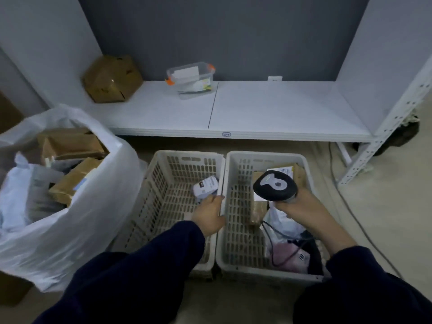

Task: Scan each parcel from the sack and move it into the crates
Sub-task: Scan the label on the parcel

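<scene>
White and small, a labelled paper-wrapped parcel was held at its lower end by the left hand, whose fingers curled round it. The parcel sat within the outline of the left slotted cream plastic crate, close to that crate's right wall; whether it touched the crate floor could not be told. The right hand gripped the handle of a black handheld barcode scanner with a grey top plate, held above the right slotted cream plastic crate. The scanner's dark cable looped down into this crate. The two crates stood side by side on the beige floor, their adjoining walls touching. The right crate contained a brown cardboard parcel, a white plastic mailer, a pink soft parcel and, at its far end, a flat parcel bearing a white label. To the left of the crates stood a large translucent white plastic sack, open at the top and holding brown cardboard boxes and pale plastic mailers. Behind the crates ran a low white shelf, carrying a tilted brown cardboard box and a clear plastic container with orange clips. Both forearms wore dark blue sleeves.
</scene>
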